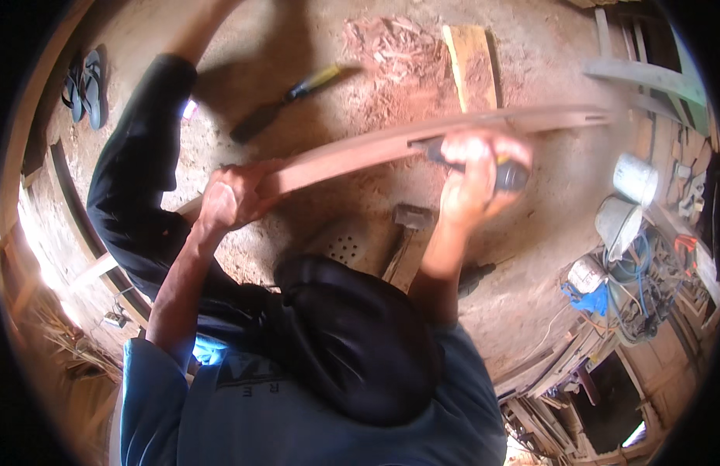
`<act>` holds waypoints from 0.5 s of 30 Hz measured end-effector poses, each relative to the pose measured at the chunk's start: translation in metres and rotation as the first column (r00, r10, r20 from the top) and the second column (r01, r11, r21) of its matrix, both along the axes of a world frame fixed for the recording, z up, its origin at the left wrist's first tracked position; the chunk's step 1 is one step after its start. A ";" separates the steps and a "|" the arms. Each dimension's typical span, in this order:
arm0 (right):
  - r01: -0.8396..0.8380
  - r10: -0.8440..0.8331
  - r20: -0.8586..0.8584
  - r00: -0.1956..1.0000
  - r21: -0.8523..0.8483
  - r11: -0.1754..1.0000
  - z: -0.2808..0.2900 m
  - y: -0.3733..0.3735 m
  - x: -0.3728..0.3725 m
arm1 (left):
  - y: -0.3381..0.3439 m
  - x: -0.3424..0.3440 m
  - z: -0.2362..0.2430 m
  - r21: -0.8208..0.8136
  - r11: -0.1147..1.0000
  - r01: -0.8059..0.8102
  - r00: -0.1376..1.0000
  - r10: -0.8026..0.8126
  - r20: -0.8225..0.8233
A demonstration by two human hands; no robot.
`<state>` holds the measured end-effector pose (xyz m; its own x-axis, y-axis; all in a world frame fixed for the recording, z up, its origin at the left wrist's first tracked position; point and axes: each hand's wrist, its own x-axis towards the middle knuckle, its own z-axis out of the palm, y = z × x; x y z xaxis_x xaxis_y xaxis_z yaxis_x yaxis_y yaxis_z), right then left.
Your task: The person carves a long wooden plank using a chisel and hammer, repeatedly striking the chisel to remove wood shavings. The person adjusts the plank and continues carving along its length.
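A long reddish wooden board [352, 154] stretches across in front of me, its far right end smeared by motion. My left hand [234, 196] is closed around its left part, near my bent leg. In my right hand [476, 167] is a chisel with a black and yellow handle [512, 175]; the fingers wrap it. Its dark blade [430, 147] points left, at a narrow slot in the board, and how deep the tip sits I cannot tell. A second slot shows near the board's right end. Below the board, a hammer [412, 217] with a wooden handle lies on the floor.
Another broad chisel [298, 91] lies beyond the board. Reddish shavings [391, 54] cover the floor beside a yellowish wood piece [470, 66]. Flip-flops [93, 87] rest at far left. White buckets [635, 179] and tangled cords [636, 260] crowd the right, with stacked timber around.
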<state>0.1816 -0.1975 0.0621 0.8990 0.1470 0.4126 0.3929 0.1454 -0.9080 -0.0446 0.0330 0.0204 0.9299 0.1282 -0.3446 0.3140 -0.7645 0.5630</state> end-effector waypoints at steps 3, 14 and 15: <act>0.174 -0.169 -0.068 0.983 0.087 0.981 -0.011 0.003 -0.032 | 0.003 0.002 -0.004 0.033 0.999 0.018 1.000 -0.018 -0.012; 0.389 -0.265 -0.365 0.892 0.326 0.862 0.026 -0.008 0.020 | 0.001 0.001 -0.009 0.070 0.998 -0.005 0.999 0.002 0.043; 0.424 -0.310 -0.329 0.892 0.367 0.828 0.024 -0.012 0.028 | 0.001 0.002 -0.009 0.062 0.998 -0.007 0.997 0.002 0.072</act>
<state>0.2098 -0.2098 0.0866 0.9296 -0.3496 0.1167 0.2675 0.4223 -0.8661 -0.0427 0.0336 0.0116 0.9513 0.1514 -0.2684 0.2781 -0.7973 0.5358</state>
